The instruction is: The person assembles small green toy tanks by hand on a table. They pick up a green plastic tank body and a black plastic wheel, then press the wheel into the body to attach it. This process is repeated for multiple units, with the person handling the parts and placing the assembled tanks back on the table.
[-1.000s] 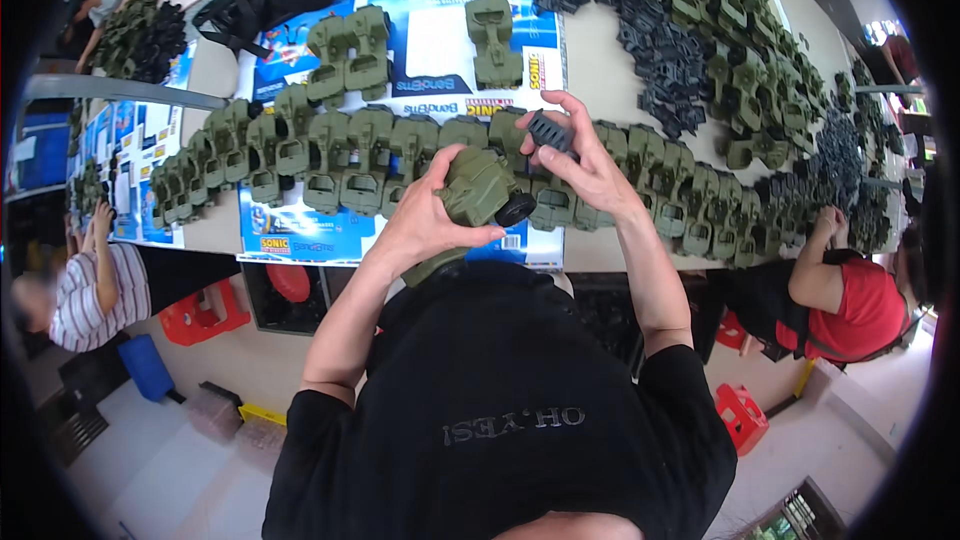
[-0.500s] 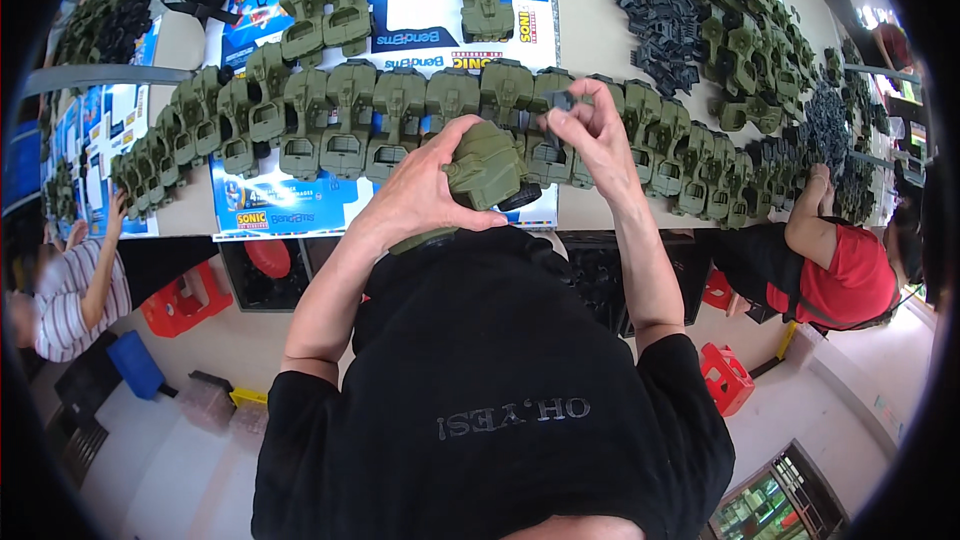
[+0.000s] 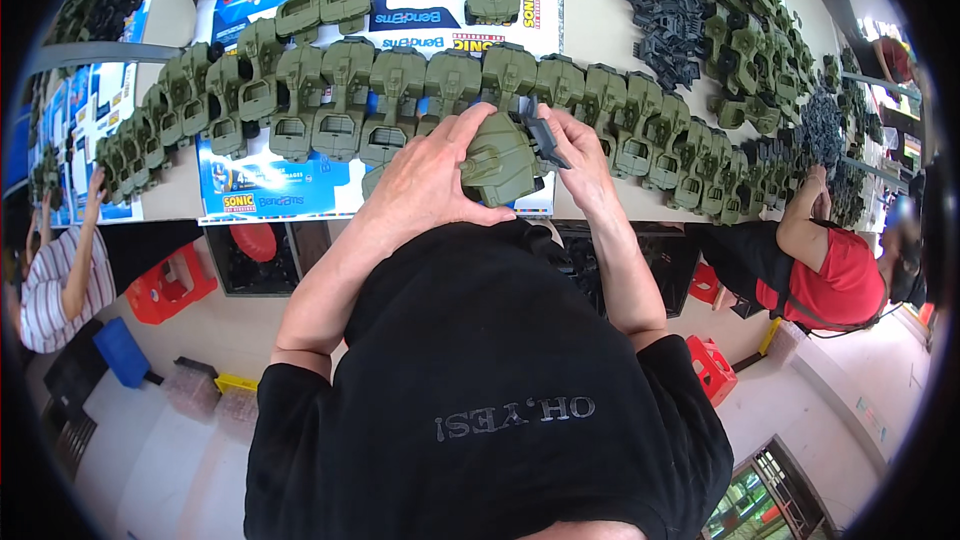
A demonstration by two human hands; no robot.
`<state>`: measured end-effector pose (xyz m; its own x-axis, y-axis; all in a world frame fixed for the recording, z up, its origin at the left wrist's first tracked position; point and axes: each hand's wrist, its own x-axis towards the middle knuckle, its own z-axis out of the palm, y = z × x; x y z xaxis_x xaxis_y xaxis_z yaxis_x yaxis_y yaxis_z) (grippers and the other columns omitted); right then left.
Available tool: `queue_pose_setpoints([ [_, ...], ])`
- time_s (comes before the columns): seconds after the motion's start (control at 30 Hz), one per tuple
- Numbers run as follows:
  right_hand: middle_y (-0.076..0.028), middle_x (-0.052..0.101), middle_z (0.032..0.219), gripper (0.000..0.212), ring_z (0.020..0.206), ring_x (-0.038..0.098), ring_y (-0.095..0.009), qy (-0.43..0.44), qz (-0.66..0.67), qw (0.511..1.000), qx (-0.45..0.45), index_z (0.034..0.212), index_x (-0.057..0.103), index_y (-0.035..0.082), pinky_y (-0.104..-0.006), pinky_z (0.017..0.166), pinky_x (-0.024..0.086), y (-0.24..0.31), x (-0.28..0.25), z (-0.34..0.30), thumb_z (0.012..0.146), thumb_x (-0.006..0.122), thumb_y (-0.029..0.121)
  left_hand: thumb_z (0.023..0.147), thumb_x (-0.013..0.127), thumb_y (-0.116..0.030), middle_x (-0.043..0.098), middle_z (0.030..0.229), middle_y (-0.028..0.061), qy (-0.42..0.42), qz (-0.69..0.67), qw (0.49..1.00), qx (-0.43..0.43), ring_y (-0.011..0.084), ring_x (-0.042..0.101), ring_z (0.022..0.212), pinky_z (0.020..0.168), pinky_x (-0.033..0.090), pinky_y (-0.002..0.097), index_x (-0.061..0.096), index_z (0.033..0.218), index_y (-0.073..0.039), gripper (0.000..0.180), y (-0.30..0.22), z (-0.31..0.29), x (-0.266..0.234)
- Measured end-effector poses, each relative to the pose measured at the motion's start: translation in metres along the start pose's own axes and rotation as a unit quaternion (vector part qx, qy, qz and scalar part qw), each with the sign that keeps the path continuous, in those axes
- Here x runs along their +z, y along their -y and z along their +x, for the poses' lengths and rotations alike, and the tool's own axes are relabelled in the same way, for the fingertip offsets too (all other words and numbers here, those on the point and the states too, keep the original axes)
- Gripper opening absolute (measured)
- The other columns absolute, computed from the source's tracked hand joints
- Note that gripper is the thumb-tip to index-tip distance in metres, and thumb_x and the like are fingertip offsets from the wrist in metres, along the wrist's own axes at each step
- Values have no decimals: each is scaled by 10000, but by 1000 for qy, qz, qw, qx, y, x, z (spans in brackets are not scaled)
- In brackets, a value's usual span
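Here, left fingers (image 3: 478,118) curled round a green toy car (image 3: 500,162) near the tabletop (image 3: 172,185) edge, right fingers (image 3: 565,143) pinching a gray piece (image 3: 541,135) at its side, black bin (image 3: 258,292) below holding a red round thing (image 3: 254,242)

Here's the black short-sleeved fabric T-shirt (image 3: 470,330), filling the lower middle of the view; one line of faded grey capital lettering (image 3: 515,420) runs across it, upside down from here; the loose black left sleeve (image 3: 283,430) and loose black right sleeve (image 3: 685,405) end near the elbows; bare left hand (image 3: 430,180), bare right hand (image 3: 588,168), bare forearms; a rounded neckline below!
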<state>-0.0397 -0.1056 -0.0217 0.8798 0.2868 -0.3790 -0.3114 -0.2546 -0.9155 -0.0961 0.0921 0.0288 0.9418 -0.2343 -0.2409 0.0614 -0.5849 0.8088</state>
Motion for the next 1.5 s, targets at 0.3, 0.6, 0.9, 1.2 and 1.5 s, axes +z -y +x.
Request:
queue_pose_setpoints([
  [0.3,-3,581,809,443,622,482,-48,-20,259,963,69,899,576,38,-198,451,346,-4,12,1,963,425,449,551,833,-420,559,1086,217,19,1,1000,2,373,602,949,819,497,435,324,1330,-59,998,-5,-1,1],
  [0.6,-94,594,1015,212,864,594,-133,-153,36,954,-254,986,469,30,-259,721,492,2,14,8,851,632,47,526,836,-424,540,1222,187,73,-143,987,-13,335,569,1076,947,426,383,338,1338,-42,1027,12,7,-4],
  [0.9,-140,581,1134,178,1156,504,-252,116,32,953,-277,1007,499,40,-381,970,395,-4,-25,-16,898,535,176,523,835,-417,602,1126,179,48,-149,987,-13,338,586,1050,917,443,385,359,1323,-48,1001,7,3,-7],
  [1.2,-3,544,785,619,740,468,-94,72,26,997,-1,957,579,35,-238,670,382,11,-4,-4,965,248,558,542,796,-548,647,972,219,177,-100,974,-104,322,639,947,866,477,375,420,1208,45,969,-15,16,-12],
  [1.5,-1,484,788,583,747,435,-87,15,231,972,50,861,533,59,-237,687,381,-7,13,-10,948,291,582,537,784,-608,646,878,211,186,-93,970,-125,303,645,882,823,492,356,420,1166,92,1009,-14,18,-14],
])
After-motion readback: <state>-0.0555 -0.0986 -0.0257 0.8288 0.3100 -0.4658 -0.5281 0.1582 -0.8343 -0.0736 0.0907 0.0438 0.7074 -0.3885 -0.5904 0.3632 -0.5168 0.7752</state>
